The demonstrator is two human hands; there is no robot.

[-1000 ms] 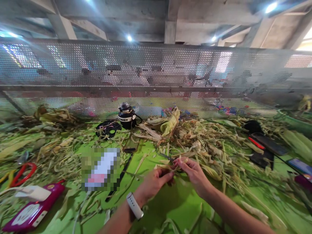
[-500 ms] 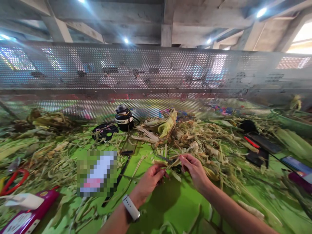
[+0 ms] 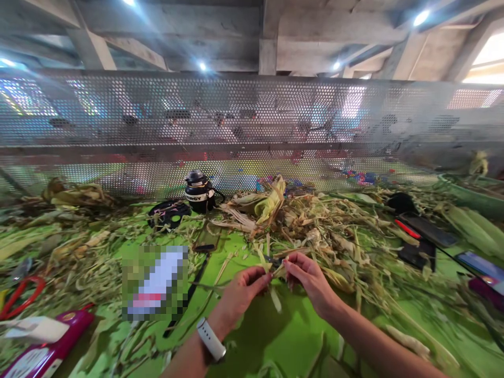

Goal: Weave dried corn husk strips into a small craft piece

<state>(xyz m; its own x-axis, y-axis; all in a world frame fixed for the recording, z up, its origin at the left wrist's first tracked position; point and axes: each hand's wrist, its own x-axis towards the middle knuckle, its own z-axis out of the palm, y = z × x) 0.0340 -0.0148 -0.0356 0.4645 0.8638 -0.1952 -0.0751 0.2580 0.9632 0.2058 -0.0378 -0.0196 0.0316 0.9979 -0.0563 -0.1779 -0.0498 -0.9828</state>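
Observation:
Just above the green table, my left hand [image 3: 247, 287] pinches a strip of corn husk [image 3: 275, 296] between thumb and fingers; a white band circles that wrist. My right hand [image 3: 307, 275] is close beside it, its fingertips closed on the same pale husk piece. Some fingers of both hands are hidden behind the thumbs and knuckles. Beyond my fingertips lies a dark tool [image 3: 274, 259], partly covered, perhaps scissors. A heap of dry corn husks [image 3: 315, 226] spreads behind my hands, with a folded yellow-green husk [image 3: 271, 202] on top.
A black jug [image 3: 199, 191] stands before the perforated metal screen [image 3: 236, 121]. To the left lie red-handled scissors [image 3: 27, 296] and a purple power strip [image 3: 55, 346]. Phones [image 3: 480, 268] and a green basin [image 3: 472, 194] are at right. People show faintly through the screen.
My hands have drawn nearer each other. My left fingers have risen slightly and the right hand has shifted left. The husk strip between them has turned and hangs more downward.

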